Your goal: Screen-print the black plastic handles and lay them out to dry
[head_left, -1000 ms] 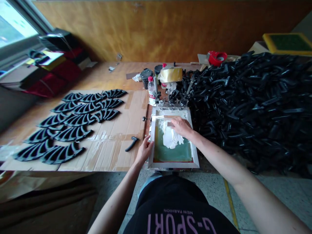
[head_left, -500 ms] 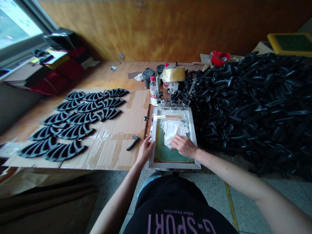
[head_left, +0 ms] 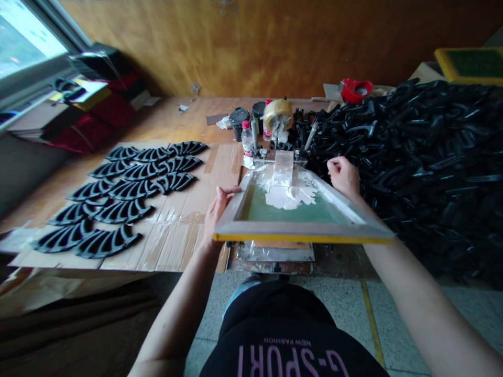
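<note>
A silk-screen frame (head_left: 302, 229) stands tilted up, its near edge raised and its far edge by the clamps. White ink (head_left: 291, 196) lies on the green mesh, with a pale squeegee block (head_left: 283, 163) resting at the far end. My left hand (head_left: 218, 209) grips the frame's left side, fingers over the rim. My right hand (head_left: 343, 175) is just beyond the frame's right side, beside the black parts. Its fingers are curled into a loose fist and nothing shows in them. Below the raised frame, part of the printing base (head_left: 279, 252) shows.
A large heap of black plastic parts (head_left: 424, 173) covers the right side. Rows of fanned black parts (head_left: 106, 243) lie on cardboard (head_left: 176, 225) at left. Behind the frame are a bottle (head_left: 247, 140), dark cups (head_left: 239, 123) and a tape roll (head_left: 278, 112). Red tape (head_left: 356, 90) sits farther back.
The frame has swung from flat to tilted, its near edge up. My right hand has left the white ink area and moved right toward the heap. My left hand rose with the frame.
</note>
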Motion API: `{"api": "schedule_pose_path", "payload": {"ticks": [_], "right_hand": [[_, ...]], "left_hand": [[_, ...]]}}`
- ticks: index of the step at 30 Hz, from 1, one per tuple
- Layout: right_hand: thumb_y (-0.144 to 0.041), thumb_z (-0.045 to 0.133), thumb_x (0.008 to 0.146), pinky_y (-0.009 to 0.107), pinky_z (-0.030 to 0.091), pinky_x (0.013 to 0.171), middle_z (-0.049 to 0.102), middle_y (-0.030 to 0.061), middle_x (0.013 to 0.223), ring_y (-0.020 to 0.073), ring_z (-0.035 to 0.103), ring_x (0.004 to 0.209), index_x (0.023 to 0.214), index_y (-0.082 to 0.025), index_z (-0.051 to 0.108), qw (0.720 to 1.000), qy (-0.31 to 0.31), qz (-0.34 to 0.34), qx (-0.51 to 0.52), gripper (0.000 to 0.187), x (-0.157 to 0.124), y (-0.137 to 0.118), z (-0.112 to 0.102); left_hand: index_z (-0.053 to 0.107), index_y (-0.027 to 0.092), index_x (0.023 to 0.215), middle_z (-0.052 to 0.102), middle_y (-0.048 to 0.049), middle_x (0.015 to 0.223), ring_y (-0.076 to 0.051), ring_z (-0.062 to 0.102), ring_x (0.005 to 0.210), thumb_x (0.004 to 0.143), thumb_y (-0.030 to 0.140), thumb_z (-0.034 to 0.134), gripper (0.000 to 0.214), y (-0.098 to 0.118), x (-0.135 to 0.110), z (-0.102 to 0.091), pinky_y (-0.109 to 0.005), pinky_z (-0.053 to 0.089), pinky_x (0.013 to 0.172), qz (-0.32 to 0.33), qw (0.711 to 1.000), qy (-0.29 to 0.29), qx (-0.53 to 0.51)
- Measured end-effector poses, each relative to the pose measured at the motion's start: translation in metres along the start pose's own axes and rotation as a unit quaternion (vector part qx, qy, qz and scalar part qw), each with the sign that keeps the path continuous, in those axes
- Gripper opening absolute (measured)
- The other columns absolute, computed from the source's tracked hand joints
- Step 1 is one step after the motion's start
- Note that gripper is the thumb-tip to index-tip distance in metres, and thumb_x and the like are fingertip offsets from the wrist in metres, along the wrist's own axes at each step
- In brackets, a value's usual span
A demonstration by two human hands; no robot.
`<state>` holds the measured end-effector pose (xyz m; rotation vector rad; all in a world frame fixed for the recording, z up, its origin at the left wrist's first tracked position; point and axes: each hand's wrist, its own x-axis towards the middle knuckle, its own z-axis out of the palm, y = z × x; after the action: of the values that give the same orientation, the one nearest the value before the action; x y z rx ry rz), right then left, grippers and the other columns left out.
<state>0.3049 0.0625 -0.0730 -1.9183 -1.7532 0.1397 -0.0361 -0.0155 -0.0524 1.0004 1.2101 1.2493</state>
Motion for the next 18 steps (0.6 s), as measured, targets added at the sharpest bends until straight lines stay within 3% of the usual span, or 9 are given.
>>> {"api": "schedule_pose_path", "payload": {"ticks": [3, 7, 9, 11, 12, 14, 16, 18], "right_hand": [[-0.047, 0.046, 0.092, 0.036, 0.047, 0.077, 0.068, 0.006, 0.083, 0.0227, 0.06, 0.081, 0.093, -0.019, 0.067, 0.996, -0.079, -0.032, -0.009, 0.035, -0.045, 0.016, 0.027], [-0.045, 0.065, 0.084, 0.035, 0.044, 0.086, 0.068, 0.0108, 0.099, 0.0252, 0.057, 0.098, 0.083, -0.017, 0.064, 0.972, -0.177, -0.138, -0.072, 0.027, -0.108, -0.008, 0.071], [-0.035, 0.062, 0.089, 0.035, 0.043, 0.086, 0.068, 0.0124, 0.098, 0.0253, 0.057, 0.099, 0.085, -0.016, 0.063, 0.969, -0.185, -0.127, -0.104, 0.02, -0.125, -0.027, 0.079], [-0.03, 0.055, 0.093, 0.034, 0.043, 0.082, 0.068, 0.0119, 0.09, 0.0247, 0.057, 0.093, 0.088, -0.016, 0.061, 0.977, -0.167, -0.088, -0.102, 0.017, -0.137, -0.049, 0.078], [-0.03, 0.053, 0.095, 0.034, 0.043, 0.081, 0.067, 0.0113, 0.087, 0.0244, 0.057, 0.091, 0.089, -0.016, 0.06, 0.981, -0.152, -0.08, -0.088, 0.017, -0.143, -0.06, 0.076], [-0.03, 0.051, 0.096, 0.033, 0.044, 0.081, 0.067, 0.0102, 0.087, 0.0233, 0.057, 0.091, 0.088, -0.017, 0.06, 0.982, -0.136, -0.127, -0.04, 0.017, -0.157, -0.08, 0.071], [-0.03, 0.049, 0.097, 0.031, 0.043, 0.083, 0.067, 0.008, 0.089, 0.0207, 0.057, 0.093, 0.085, -0.019, 0.06, 0.966, -0.148, -0.213, 0.019, 0.02, -0.167, -0.088, 0.066], [-0.03, 0.046, 0.099, 0.029, 0.043, 0.084, 0.068, 0.0067, 0.09, 0.0186, 0.058, 0.092, 0.084, -0.02, 0.062, 0.961, -0.151, -0.228, 0.039, 0.024, -0.165, -0.072, 0.059]], "left_hand": [[0.064, 0.02, 0.104, 0.07, -0.0076, 0.098, -0.015, 0.066, 0.083, 0.092, 0.063, 0.037, 0.053, 0.023, 0.025, 0.017, -0.026, 0.053, 0.066, 0.097, 0.995, 0.005, -0.03], [0.061, 0.02, 0.11, 0.07, -0.0089, 0.094, -0.018, 0.067, 0.089, 0.09, 0.068, 0.033, 0.059, 0.028, 0.03, 0.031, -0.029, 0.054, 0.07, 0.101, 0.994, 0.019, -0.038], [0.059, 0.019, 0.115, 0.071, -0.0101, 0.096, -0.018, 0.067, 0.088, 0.088, 0.07, 0.035, 0.062, 0.009, 0.01, 0.038, -0.029, 0.054, 0.07, 0.039, 0.998, 0.028, -0.044], [0.058, 0.017, 0.117, 0.072, -0.0135, 0.098, -0.022, 0.068, 0.087, 0.085, 0.071, 0.044, 0.065, -0.021, -0.022, 0.046, -0.031, 0.054, 0.066, -0.11, 0.993, -0.029, -0.033], [0.059, 0.015, 0.116, 0.072, -0.0162, 0.101, -0.024, 0.068, 0.089, 0.083, 0.071, 0.048, 0.066, -0.038, -0.038, 0.051, -0.032, 0.055, 0.065, -0.202, 0.975, -0.086, -0.027], [0.061, 0.015, 0.109, 0.071, -0.0175, 0.107, -0.027, 0.068, 0.094, 0.082, 0.071, 0.05, 0.063, -0.069, -0.065, 0.057, -0.035, 0.056, 0.069, -0.307, 0.941, -0.127, -0.058], [0.06, 0.015, 0.099, 0.071, -0.0148, 0.101, -0.024, 0.068, 0.09, 0.082, 0.067, 0.052, 0.054, -0.093, -0.076, 0.052, -0.034, 0.056, 0.07, -0.34, 0.931, -0.088, -0.094], [0.057, 0.016, 0.094, 0.071, -0.011, 0.091, -0.021, 0.068, 0.079, 0.081, 0.063, 0.054, 0.049, -0.106, -0.068, 0.028, -0.032, 0.055, 0.065, -0.323, 0.943, -0.033, -0.067]]}}
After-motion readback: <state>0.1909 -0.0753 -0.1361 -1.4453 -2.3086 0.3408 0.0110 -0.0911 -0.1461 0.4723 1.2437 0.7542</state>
